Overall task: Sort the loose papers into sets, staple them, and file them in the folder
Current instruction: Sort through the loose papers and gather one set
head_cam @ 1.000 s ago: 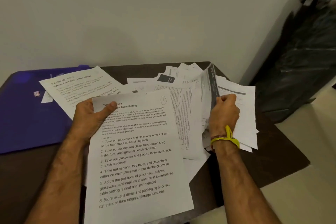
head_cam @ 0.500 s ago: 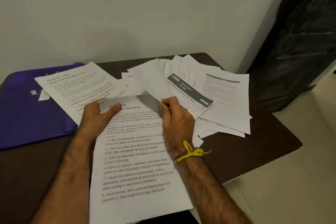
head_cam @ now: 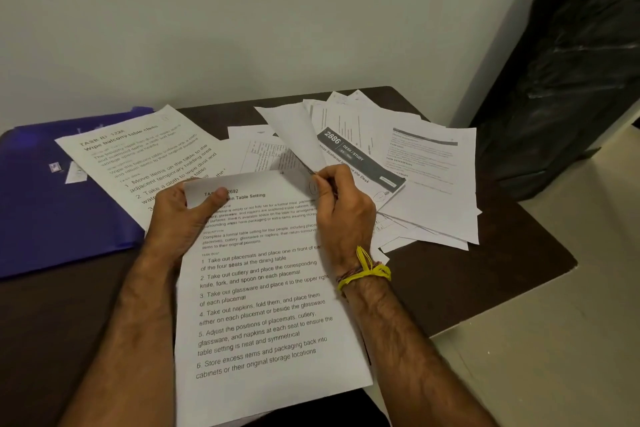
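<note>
A white printed sheet headed "Table Setting" [head_cam: 263,305] is gripped at its far left corner by the left hand [head_cam: 180,218] over the dark brown table [head_cam: 485,288], while a blank white sheet [head_cam: 294,135] is pinched by the right hand [head_cam: 343,215] near the scattered white papers [head_cam: 433,184], the purple plastic folder [head_cam: 45,211] lying far left.

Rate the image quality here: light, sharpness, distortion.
Head view: dim, greenish light; large print on the table setting sheet reads sharply, small print on the far papers blurs; the folder is oversaturated blue; wide-angle bending curves the table edge.
</note>
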